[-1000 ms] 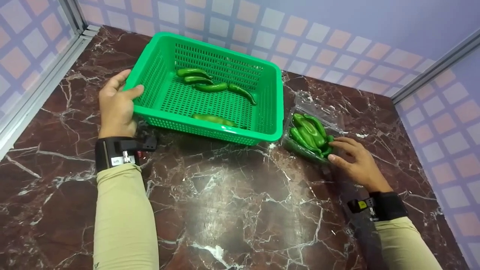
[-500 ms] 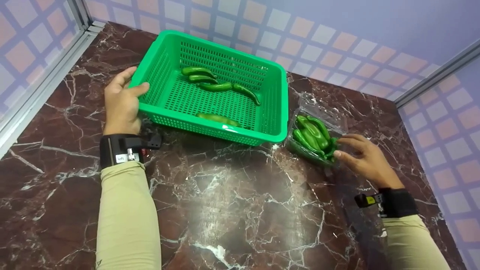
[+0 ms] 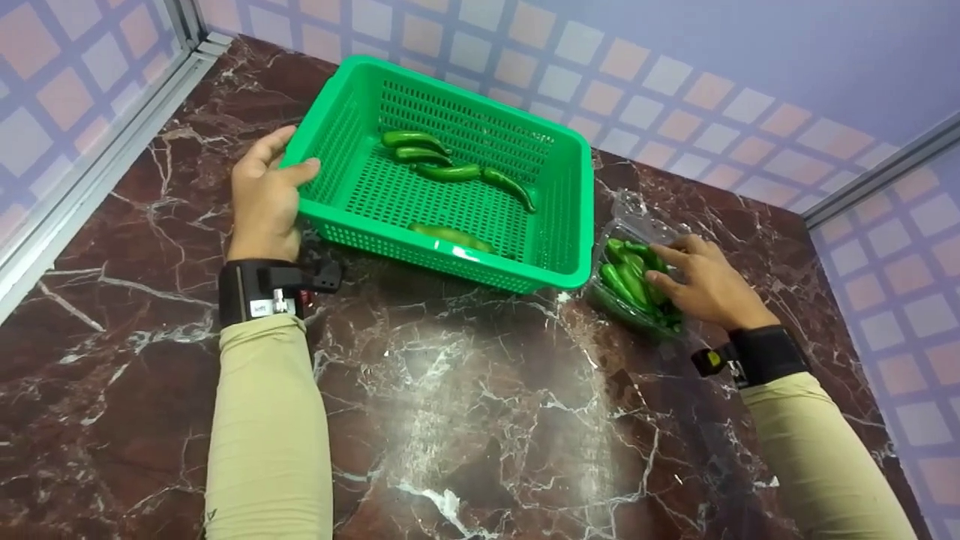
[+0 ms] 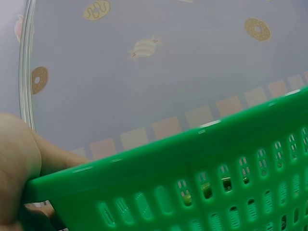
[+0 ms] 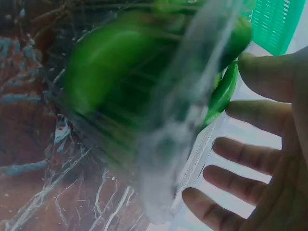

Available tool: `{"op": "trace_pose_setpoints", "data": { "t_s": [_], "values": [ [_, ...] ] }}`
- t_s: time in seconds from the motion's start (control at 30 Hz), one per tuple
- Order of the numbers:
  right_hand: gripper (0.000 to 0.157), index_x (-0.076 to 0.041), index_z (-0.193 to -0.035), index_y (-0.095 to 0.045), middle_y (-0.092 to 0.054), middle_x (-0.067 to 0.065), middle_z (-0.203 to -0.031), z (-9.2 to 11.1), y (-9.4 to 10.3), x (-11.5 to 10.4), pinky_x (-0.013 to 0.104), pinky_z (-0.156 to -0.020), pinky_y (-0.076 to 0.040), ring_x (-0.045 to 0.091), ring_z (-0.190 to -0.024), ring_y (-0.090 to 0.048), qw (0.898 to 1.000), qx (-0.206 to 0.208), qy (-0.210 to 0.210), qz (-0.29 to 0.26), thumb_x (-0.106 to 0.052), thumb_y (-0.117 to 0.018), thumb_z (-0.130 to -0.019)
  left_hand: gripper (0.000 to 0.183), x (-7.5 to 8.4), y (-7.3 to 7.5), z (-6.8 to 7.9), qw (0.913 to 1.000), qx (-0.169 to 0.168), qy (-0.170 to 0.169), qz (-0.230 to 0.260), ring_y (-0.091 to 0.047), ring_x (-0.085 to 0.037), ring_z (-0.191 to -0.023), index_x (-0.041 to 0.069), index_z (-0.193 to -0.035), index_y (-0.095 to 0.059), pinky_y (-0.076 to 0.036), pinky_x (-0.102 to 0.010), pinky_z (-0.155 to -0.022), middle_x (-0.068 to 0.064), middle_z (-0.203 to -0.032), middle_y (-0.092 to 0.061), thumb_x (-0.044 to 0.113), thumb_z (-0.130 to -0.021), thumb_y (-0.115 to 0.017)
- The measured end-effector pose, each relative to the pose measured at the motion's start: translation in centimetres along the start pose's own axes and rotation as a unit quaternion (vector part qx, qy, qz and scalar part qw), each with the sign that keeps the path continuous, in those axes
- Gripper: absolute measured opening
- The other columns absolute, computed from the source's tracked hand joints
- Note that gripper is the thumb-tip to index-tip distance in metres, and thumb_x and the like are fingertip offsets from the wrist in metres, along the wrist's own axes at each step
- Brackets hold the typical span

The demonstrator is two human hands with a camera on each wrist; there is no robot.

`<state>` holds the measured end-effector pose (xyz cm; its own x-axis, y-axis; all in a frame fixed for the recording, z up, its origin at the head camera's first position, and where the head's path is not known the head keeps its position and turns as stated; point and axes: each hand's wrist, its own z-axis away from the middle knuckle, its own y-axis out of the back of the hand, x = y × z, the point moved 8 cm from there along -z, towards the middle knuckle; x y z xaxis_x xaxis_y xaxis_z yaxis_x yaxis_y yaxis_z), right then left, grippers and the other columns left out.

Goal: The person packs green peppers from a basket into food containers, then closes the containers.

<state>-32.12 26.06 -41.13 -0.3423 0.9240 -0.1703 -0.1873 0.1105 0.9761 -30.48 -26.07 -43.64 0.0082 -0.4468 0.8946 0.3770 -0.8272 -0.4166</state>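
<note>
At the left end of a green slotted plastic basket (image 3: 420, 251), my left hand (image 3: 266, 195) grips the rim, thumb inside and fingers outside. Several long green peppers (image 3: 450, 173) lie on the basket's floor. Just right of it stands a clear plastic container (image 3: 634, 214) packed with green peppers (image 3: 630, 281). My right hand (image 3: 705, 285) reaches over this container, thumb and index fingertip at the peppers. In the right wrist view its fingers (image 5: 250, 156) are spread apart, and a slim green pepper (image 5: 224, 98) shows beside the thumb and index tips.
Everything rests on a dark red marble-patterned table (image 3: 510, 420). A lilac wall with a band of tiles (image 3: 630, 109) rises close behind the basket. Metal-framed side panels (image 3: 885, 176) stand at left and right.
My right hand has moved from the container's right edge up and over the peppers. My left hand keeps its grip on the basket rim, and the whole view has shifted slightly.
</note>
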Motion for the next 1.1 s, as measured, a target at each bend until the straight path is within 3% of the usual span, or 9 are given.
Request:
{"op": "trace_pose_setpoints", "data": {
  "t_s": [0.23,0.4,0.5,0.67,0.87,1.1],
  "values": [
    [0.067,-0.005,-0.158,-0.042,-0.041,0.027,-0.154,-0.5,0.2,-0.4,0.074,-0.114,-0.035,0.052,-0.141,-0.039,1.000,0.008,-0.008,-0.006,-0.043,-0.059,-0.106,0.052,0.9,-0.1,-0.2,1.0000,0.000,-0.005,-0.002,-0.059,-0.017,-0.111,0.005,-0.149,-0.052,-0.057,-0.027,-0.095,-0.002,-0.126,-0.058,-0.004,-0.098,-0.064],
    [0.064,-0.002,-0.156,-0.044,-0.046,0.028,-0.148,-1.2,1.7,-1.6,0.072,-0.109,-0.042,0.048,-0.130,-0.049,0.999,0.033,-0.005,-0.020,-0.037,-0.062,-0.105,0.054,0.9,-0.1,-0.3,1.0000,-0.002,-0.003,-0.004,-0.059,-0.017,-0.113,0.005,-0.151,-0.050,-0.056,-0.027,-0.096,-0.002,-0.128,-0.058,-0.003,-0.099,-0.063],
    [0.061,-0.003,-0.154,-0.047,-0.049,0.026,-0.150,-2.6,3.3,-3.9,0.071,-0.109,-0.043,0.045,-0.131,-0.052,0.998,0.049,0.015,-0.036,-0.034,-0.063,-0.104,0.055,1.0,0.1,-0.3,1.0000,-0.001,-0.005,-0.005,-0.058,-0.016,-0.112,0.005,-0.152,-0.049,-0.056,-0.026,-0.095,-0.001,-0.127,-0.057,-0.003,-0.099,-0.063],
    [0.056,-0.005,-0.150,-0.051,-0.053,0.022,-0.151,-6.1,5.8,-9.8,0.067,-0.113,-0.044,0.042,-0.135,-0.054,0.994,0.061,0.071,-0.055,-0.031,-0.065,-0.102,0.055,0.9,0.1,-0.2,0.9998,-0.005,-0.017,-0.005,-0.059,-0.014,-0.109,0.003,-0.153,-0.047,-0.055,-0.025,-0.094,0.001,-0.122,-0.056,-0.002,-0.101,-0.061],
    [0.057,-0.011,-0.152,-0.050,-0.051,0.015,-0.157,-9.9,5.5,-16.8,0.060,-0.120,-0.041,0.036,-0.144,-0.049,0.993,-0.023,0.117,-0.020,-0.031,-0.066,-0.102,0.055,0.0,-0.1,-0.2,1.0000,-0.001,0.002,-0.006,-0.059,-0.017,-0.114,0.006,-0.152,-0.049,-0.055,-0.029,-0.100,-0.001,-0.129,-0.058,-0.003,-0.100,-0.062],
    [0.055,-0.012,-0.151,-0.054,-0.057,0.011,-0.154,-13.3,2.0,-23.4,0.051,-0.122,-0.042,0.032,-0.143,-0.054,0.971,-0.148,0.185,0.036,-0.036,-0.066,-0.102,0.053,-0.1,-0.1,-0.1,1.0000,0.001,-0.003,-0.009,-0.059,-0.016,-0.112,0.004,-0.152,-0.049,-0.053,-0.030,-0.100,0.000,-0.124,-0.059,-0.003,-0.100,-0.061]
  ]
}}
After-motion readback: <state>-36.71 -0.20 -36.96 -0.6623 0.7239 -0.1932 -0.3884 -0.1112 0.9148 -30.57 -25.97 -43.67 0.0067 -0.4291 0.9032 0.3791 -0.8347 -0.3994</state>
